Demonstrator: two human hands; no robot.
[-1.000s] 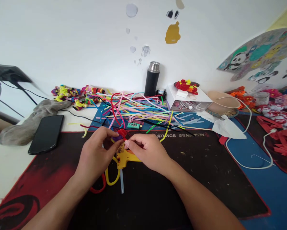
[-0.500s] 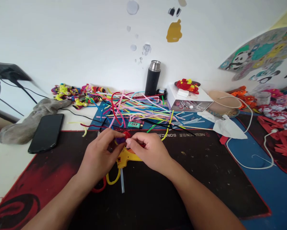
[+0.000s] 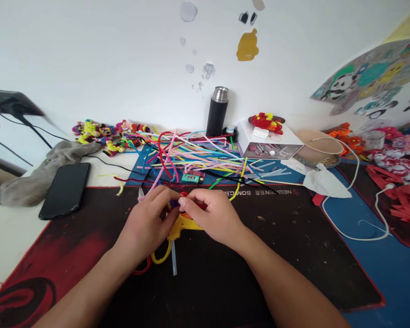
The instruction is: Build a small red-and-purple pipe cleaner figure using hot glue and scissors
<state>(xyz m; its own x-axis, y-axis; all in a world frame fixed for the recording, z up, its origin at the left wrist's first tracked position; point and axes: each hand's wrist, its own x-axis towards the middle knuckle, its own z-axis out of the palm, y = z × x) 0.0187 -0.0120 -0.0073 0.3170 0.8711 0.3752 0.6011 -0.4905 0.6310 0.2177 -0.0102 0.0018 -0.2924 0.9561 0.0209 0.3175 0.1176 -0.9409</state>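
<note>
Red-and-purple piece (image 3: 174, 204): located over the yellow glue gun (image 3: 184, 225), pinched between closed fingers of left hand (image 3: 153, 216) and right hand (image 3: 214, 212). Pipe cleaners (image 3: 205, 154): piled beyond the glue gun.

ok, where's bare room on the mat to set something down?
Biggest: desk mat, right half, between right forearm and mat edge. Smaller: between right and left forearm, nearer the wearer than the glue stick; also between left forearm and smartphone. Crowded: around the glue gun and behind, under the pipe cleaners.
</note>
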